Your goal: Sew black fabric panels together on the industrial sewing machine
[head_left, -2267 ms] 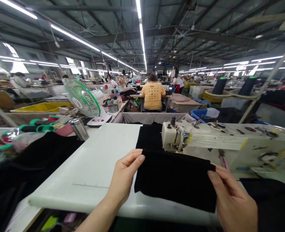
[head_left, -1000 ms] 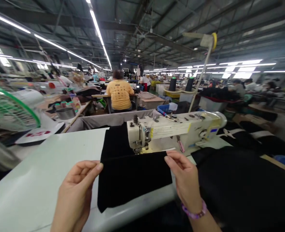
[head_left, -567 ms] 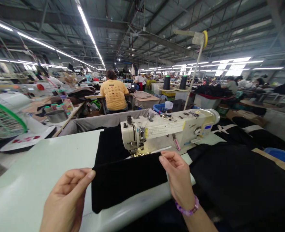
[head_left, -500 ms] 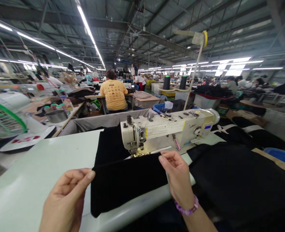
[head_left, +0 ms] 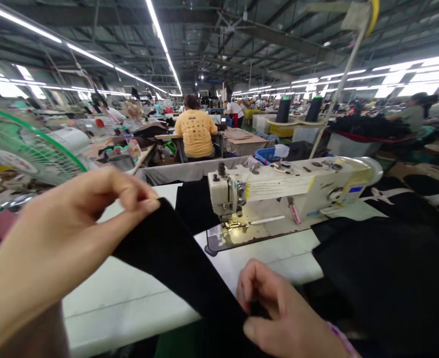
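Note:
My left hand (head_left: 77, 228) pinches the upper corner of a black fabric piece (head_left: 182, 258) between thumb and fingers, raised over the table's left part. From there the cloth slants down to the right, in front of the sewing machine (head_left: 271, 189). Lower down, my right hand (head_left: 286, 313), a purple bracelet at its wrist, is curled closed around the fabric's other end near the table's front edge. Beyond, another black fabric piece (head_left: 195, 206) lies flat just left of the needle area. A white pen-like stick (head_left: 267, 220) and pink-handled snips (head_left: 294, 213) are by the machine's base.
A large pile of black fabric (head_left: 387, 278) covers the right side. On the left stands a green-rimmed fan (head_left: 36, 149). A thread stand pole (head_left: 338, 84) rises behind the machine, near two black thread cones (head_left: 283, 110). A person in yellow (head_left: 196, 133) sits ahead, facing away.
My left hand has lifted its corner up and left, while my right hand has come down toward me. The black fabric has left the machine's front and now hangs slanted. The view has shifted.

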Action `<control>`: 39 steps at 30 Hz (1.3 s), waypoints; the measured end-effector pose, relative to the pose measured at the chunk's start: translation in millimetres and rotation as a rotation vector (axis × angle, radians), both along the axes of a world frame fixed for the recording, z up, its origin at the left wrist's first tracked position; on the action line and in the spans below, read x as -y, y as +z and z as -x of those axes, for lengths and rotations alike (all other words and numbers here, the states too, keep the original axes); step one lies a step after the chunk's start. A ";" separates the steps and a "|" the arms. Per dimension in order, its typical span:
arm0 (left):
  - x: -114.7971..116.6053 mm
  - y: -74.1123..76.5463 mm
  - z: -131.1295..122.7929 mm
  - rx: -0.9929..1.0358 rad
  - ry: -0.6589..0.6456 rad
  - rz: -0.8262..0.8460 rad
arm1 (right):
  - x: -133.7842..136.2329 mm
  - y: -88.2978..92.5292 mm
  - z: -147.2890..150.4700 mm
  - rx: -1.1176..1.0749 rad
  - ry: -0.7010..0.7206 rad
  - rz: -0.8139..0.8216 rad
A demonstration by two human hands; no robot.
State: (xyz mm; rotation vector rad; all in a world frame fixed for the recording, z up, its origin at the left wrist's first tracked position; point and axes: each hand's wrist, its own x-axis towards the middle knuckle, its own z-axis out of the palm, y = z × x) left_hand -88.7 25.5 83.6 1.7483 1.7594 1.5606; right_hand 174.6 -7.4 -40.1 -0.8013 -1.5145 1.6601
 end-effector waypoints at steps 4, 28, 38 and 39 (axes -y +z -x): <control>-59.7 -32.1 -20.8 -0.469 -0.402 0.384 | 17.1 -52.4 8.5 -0.050 -0.094 0.149; -153.1 -215.8 -50.2 -0.143 -0.410 0.437 | -6.1 -122.2 8.5 0.587 -0.436 -1.037; -158.0 -219.8 -48.8 -0.241 -0.352 0.461 | -11.0 -124.3 10.4 0.550 -0.448 -1.026; -159.0 -219.9 -49.2 -0.257 -0.341 0.461 | -11.5 -124.1 10.7 0.551 -0.447 -1.025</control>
